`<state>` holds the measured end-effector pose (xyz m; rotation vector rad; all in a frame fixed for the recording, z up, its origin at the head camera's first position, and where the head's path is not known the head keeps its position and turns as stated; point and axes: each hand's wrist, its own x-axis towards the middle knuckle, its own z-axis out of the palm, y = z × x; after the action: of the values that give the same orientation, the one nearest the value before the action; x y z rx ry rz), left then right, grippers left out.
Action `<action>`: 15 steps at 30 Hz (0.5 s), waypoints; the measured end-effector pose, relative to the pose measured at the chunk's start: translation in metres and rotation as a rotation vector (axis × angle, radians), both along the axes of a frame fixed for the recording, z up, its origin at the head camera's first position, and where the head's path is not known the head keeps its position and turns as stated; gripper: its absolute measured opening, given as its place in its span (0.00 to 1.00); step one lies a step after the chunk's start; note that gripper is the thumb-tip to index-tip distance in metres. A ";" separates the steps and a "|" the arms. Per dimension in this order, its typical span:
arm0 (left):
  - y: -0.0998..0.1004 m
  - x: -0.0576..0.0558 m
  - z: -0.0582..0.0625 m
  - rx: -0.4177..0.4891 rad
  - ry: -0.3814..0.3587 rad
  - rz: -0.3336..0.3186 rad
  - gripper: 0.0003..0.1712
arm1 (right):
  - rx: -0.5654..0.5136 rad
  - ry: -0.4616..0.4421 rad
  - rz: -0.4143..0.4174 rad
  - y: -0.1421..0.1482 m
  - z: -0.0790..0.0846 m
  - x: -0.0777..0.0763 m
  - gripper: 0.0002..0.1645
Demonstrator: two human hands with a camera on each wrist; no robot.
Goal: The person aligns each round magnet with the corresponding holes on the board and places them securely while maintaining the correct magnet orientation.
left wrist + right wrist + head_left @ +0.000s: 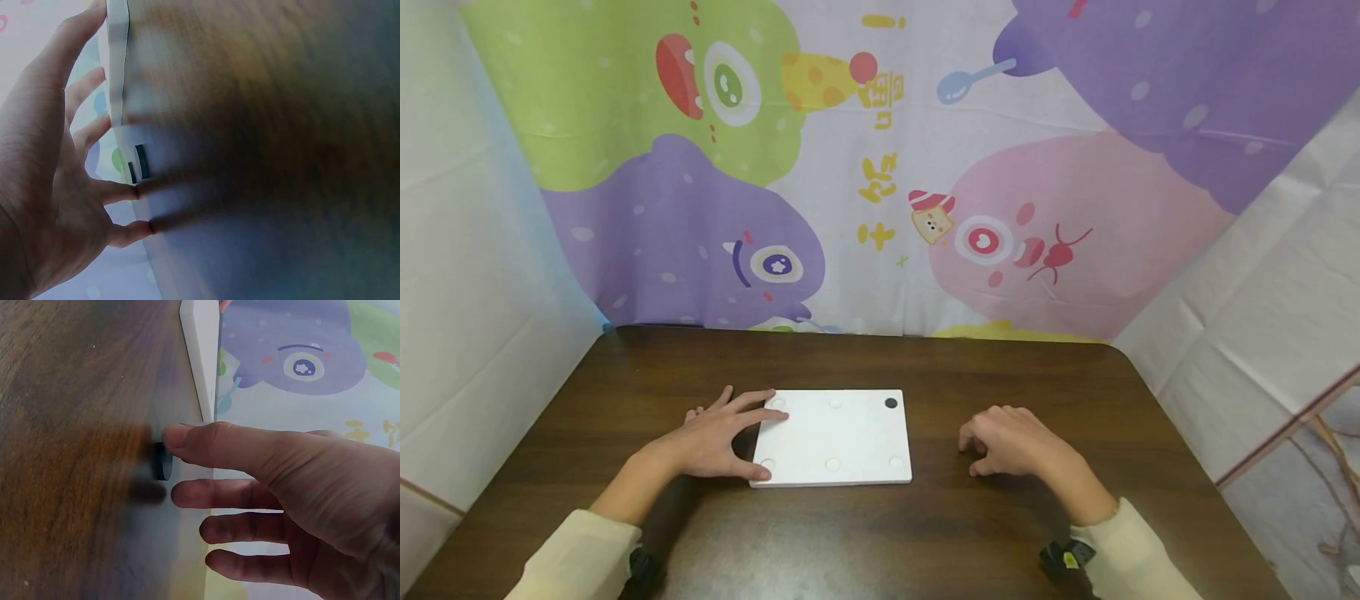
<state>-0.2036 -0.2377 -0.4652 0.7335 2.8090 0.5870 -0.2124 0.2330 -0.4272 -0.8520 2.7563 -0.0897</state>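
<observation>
A flat white board (842,437) with round recesses lies on the brown table; a black disc (891,403) sits in its far right recess. My left hand (718,437) rests on the board's left end, fingers spread, thumb at the near corner. Two black discs (142,161) show beyond those fingers in the left wrist view; the hand hides them in the head view. To the right of the board, my right hand (1011,442) hovers low with bent fingers. Another black disc (164,461) is by its thumb and index fingertips; whether they touch it I cannot tell.
The wooden table (820,542) ends at a patterned cloth (880,283) with cartoon creatures. White cloth walls (1240,275) rise on both sides. Each wrist carries a dark strapped device (1067,557).
</observation>
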 end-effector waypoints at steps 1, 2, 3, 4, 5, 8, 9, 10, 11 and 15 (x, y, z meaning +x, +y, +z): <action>0.000 0.000 0.000 0.001 0.000 0.000 0.52 | -0.002 -0.005 -0.001 0.000 0.000 0.000 0.15; 0.000 0.000 0.000 0.001 0.002 0.000 0.52 | -0.003 -0.010 -0.001 0.000 0.000 0.000 0.15; 0.000 0.001 0.000 0.001 0.003 -0.001 0.52 | -0.003 -0.017 -0.002 0.000 0.000 0.000 0.15; 0.000 0.001 0.001 0.000 0.003 0.000 0.52 | 0.000 -0.023 -0.004 0.000 -0.001 0.001 0.15; 0.000 0.001 0.001 0.000 0.002 0.000 0.52 | 0.001 -0.027 -0.004 0.000 -0.001 0.001 0.14; -0.001 0.001 0.002 -0.002 0.004 -0.002 0.52 | 0.006 -0.022 0.004 0.001 -0.001 0.001 0.14; -0.001 0.002 0.002 -0.002 0.002 -0.001 0.52 | 0.005 -0.021 0.004 0.001 -0.001 0.001 0.14; -0.001 0.002 0.002 -0.001 0.001 -0.002 0.52 | 0.007 -0.020 0.006 0.001 -0.001 0.001 0.14; -0.001 0.002 0.002 -0.001 0.000 -0.002 0.52 | 0.007 -0.019 0.008 0.001 0.000 0.001 0.14; -0.001 0.001 0.001 0.001 0.003 -0.003 0.53 | 0.009 -0.026 0.001 0.000 0.001 0.002 0.15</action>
<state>-0.2024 -0.2384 -0.4641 0.7388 2.8103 0.5868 -0.2108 0.2330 -0.4261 -0.8444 2.7302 -0.0879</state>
